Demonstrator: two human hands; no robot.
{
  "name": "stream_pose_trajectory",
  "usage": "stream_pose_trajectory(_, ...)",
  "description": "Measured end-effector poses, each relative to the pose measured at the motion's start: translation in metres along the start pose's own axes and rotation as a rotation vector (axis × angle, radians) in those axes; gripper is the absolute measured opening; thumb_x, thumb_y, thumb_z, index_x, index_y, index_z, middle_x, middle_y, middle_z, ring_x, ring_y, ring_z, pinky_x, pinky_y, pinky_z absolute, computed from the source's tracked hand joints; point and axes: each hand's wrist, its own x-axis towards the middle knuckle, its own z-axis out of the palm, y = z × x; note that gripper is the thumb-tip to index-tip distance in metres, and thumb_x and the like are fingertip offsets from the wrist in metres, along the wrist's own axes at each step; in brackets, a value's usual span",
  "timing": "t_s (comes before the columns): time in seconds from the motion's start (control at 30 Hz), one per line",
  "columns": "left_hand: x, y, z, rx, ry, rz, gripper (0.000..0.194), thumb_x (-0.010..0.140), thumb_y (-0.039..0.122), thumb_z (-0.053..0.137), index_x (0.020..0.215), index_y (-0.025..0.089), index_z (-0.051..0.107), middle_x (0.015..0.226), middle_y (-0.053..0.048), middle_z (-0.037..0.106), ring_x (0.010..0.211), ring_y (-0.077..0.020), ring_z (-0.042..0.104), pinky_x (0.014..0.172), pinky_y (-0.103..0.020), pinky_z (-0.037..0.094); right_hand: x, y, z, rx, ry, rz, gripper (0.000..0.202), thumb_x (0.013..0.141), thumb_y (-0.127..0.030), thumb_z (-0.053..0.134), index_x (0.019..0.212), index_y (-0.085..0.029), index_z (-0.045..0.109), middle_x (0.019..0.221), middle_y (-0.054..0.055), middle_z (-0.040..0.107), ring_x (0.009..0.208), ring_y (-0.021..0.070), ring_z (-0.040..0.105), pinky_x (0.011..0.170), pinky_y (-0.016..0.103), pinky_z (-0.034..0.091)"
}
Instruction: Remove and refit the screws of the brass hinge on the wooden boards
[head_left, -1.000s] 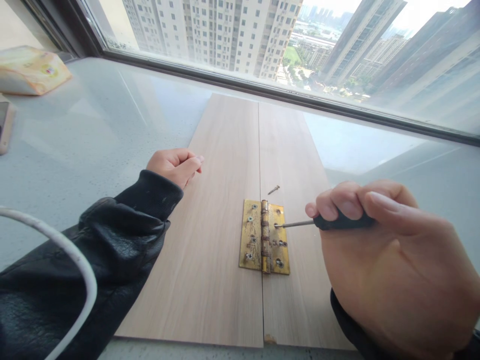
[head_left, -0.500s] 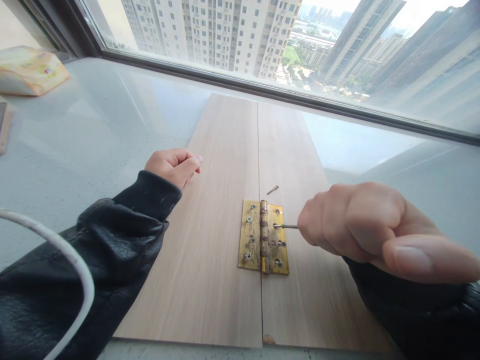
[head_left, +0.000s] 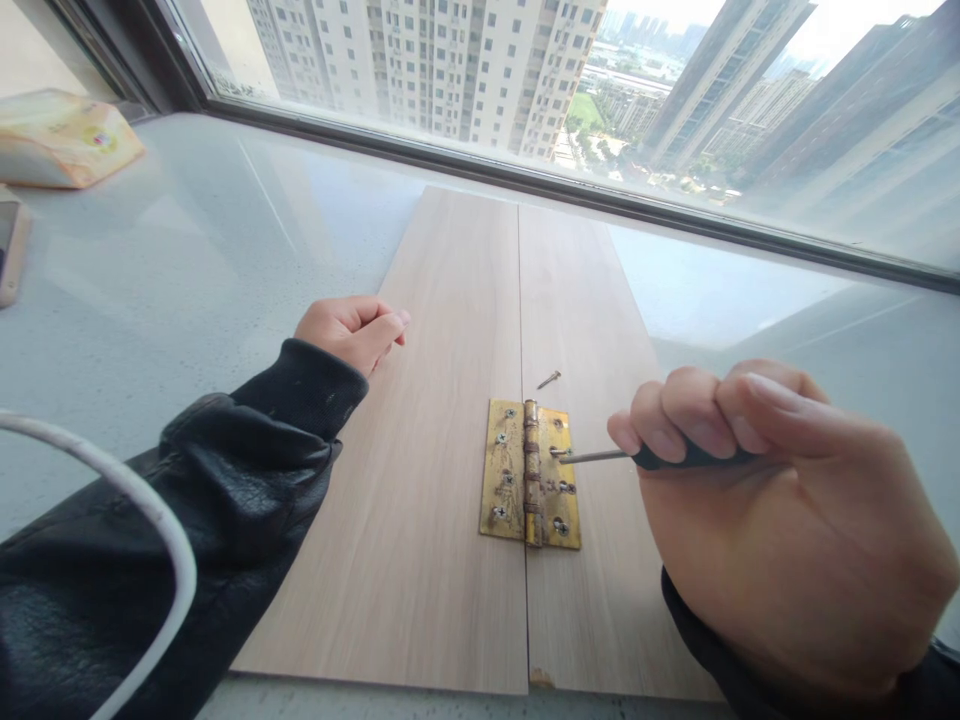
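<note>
My right hand [head_left: 795,520] is closed round the dark handle of a screwdriver [head_left: 600,457]. The tip of its metal shaft is at a screw in the right leaf of a brass hinge [head_left: 504,500]; whether they touch, I cannot tell. The worn hinge lies across the seam between two wooden boards [head_left: 405,560], with screws in both leaves. Just beyond it a loose screw [head_left: 550,379] lies on the right board. My left hand [head_left: 352,330] is closed at the left board's edge, thumb against curled fingers. What it holds, if anything, is hidden.
The boards lie on a pale speckled sill [head_left: 247,240] below a window frame [head_left: 525,185]. At far left are a soft yellow-and-white pack [head_left: 67,140] and part of a phone [head_left: 11,250]. A white cable [head_left: 161,530] curves over my left sleeve.
My right hand has rolled over, so its palm side and the screwdriver's handle now show. The screwdriver tip has shifted slightly off the screw's head. My left hand stays in place.
</note>
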Motion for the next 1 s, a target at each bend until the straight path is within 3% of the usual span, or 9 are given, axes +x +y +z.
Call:
stream_pose_trajectory(0.6, -0.001, 0.001, 0.0, 0.001, -0.006, 0.008, 0.026, 0.08, 0.03, 0.062, 0.057, 0.019, 0.059, 0.043, 0.005, 0.044, 0.041, -0.0078, 0.035, 0.044, -0.024, 0.026, 0.003, 0.002, -0.004, 0.001, 0.072, -0.045, 0.033, 0.07, -0.025, 0.064, 0.05, -0.019, 0.038, 0.053, -0.001, 0.036, 0.054, 0.013, 0.04, 0.052, 0.031, 0.04)
stream_pose_trajectory(0.8, -0.001, 0.0, 0.0, -0.005, -0.001, 0.025, 0.026, 0.08, 0.03, 0.062, 0.057, 0.018, 0.059, 0.042, 0.006, 0.044, 0.039, -0.0069, 0.034, 0.043, -0.023, 0.025, -0.007, 0.003, 0.0, -0.042, 0.077, -0.058, 0.029, 0.073, -0.019, 0.059, 0.05, -0.019, 0.041, 0.054, -0.001, 0.035, 0.056, 0.0132, 0.041, 0.056, 0.032, 0.042)
stream_pose_trajectory(0.9, 0.0, 0.0, 0.0, -0.009, -0.005, 0.031, 0.027, 0.08, 0.031, 0.062, 0.057, 0.018, 0.06, 0.042, 0.006, 0.044, 0.039, -0.0064, 0.034, 0.043, -0.023, 0.025, -0.008, 0.004, -0.004, -0.029, -0.02, -0.047, 0.038, 0.074, -0.016, 0.056, 0.049, -0.017, 0.028, 0.05, -0.002, 0.023, 0.049, 0.0103, 0.033, 0.053, 0.029, 0.036)
stream_pose_trajectory(0.97, 0.0, 0.0, 0.0, -0.006, -0.007, 0.031, 0.027, 0.08, 0.032, 0.063, 0.057, 0.018, 0.06, 0.042, 0.006, 0.044, 0.04, -0.0066, 0.034, 0.044, -0.023, 0.025, -0.001, 0.002, -0.011, -0.014, -0.226, -0.022, 0.044, 0.079, -0.018, 0.054, 0.052, -0.017, 0.019, 0.047, -0.003, 0.015, 0.045, 0.0089, 0.025, 0.049, 0.029, 0.031)
stream_pose_trajectory(1.0, 0.0, 0.0, 0.0, -0.006, -0.009, 0.028, 0.027, 0.08, 0.032, 0.063, 0.057, 0.018, 0.06, 0.042, 0.006, 0.044, 0.04, -0.0068, 0.035, 0.044, -0.023, 0.025, 0.005, 0.001, -0.017, -0.015, -0.388, -0.003, 0.046, 0.083, -0.022, 0.052, 0.054, -0.017, 0.017, 0.046, -0.003, 0.014, 0.044, 0.0089, 0.023, 0.048, 0.029, 0.029)
